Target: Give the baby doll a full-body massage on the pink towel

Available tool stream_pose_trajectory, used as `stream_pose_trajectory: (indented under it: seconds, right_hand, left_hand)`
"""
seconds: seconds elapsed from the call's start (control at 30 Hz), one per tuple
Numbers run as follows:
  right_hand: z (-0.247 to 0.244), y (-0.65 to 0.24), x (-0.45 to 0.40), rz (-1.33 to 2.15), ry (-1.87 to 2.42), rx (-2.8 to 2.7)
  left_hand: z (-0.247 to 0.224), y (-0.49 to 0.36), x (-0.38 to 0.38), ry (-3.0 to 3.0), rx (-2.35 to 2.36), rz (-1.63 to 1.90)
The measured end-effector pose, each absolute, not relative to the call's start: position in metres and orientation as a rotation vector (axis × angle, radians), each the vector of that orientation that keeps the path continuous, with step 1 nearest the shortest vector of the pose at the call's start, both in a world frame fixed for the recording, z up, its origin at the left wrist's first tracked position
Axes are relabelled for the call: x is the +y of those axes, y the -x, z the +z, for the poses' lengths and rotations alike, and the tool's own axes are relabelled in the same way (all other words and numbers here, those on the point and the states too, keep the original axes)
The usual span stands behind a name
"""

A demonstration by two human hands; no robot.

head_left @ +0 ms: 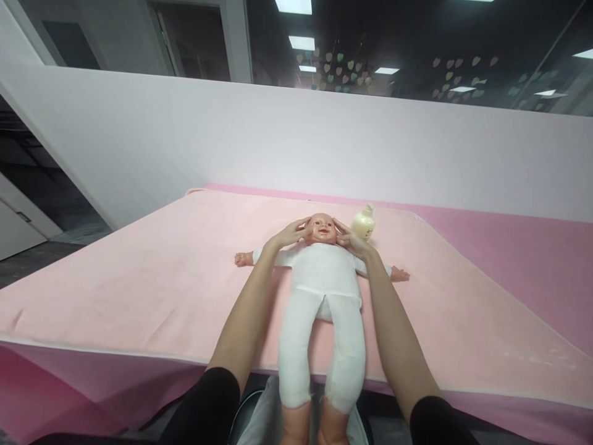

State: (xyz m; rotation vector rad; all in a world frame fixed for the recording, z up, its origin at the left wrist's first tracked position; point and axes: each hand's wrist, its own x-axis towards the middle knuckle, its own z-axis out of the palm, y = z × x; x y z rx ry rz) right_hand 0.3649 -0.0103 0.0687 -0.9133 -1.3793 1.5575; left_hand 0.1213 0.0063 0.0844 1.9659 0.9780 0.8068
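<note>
A baby doll (325,272) with a white cloth body lies on its back, its head away from me and its feet hanging over the near table edge. Both its arms are spread out sideways. My left hand (291,235) rests along the left side of the doll's head, fingers stretched out against it. On the opposite side, my right hand (351,240) touches the head with its fingers extended near the temple and cheek. Just beyond my right hand stands a pale yellow pump bottle (364,224).
A light pink blanket (139,266) covers most of the table, over a darker pink cloth (519,266) showing at the right. A white low wall (324,145) rises behind the table, with dark glass above it. My lap is below the near edge.
</note>
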Motion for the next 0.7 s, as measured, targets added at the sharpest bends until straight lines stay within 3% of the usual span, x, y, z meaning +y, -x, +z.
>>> stream_pose_trajectory:
  seconds: [0.3, 0.7]
  right_hand:
    - [0.079, -0.348, -0.009, 1.024, 1.156, -1.672]
    - [0.075, -0.356, -0.010, 1.134, 1.081, -1.640]
  left_hand:
    - [0.081, -0.142, 0.008, -2.043, 0.986, 0.943]
    - [0.086, -0.131, 0.009, -2.038, 0.890, 0.833]
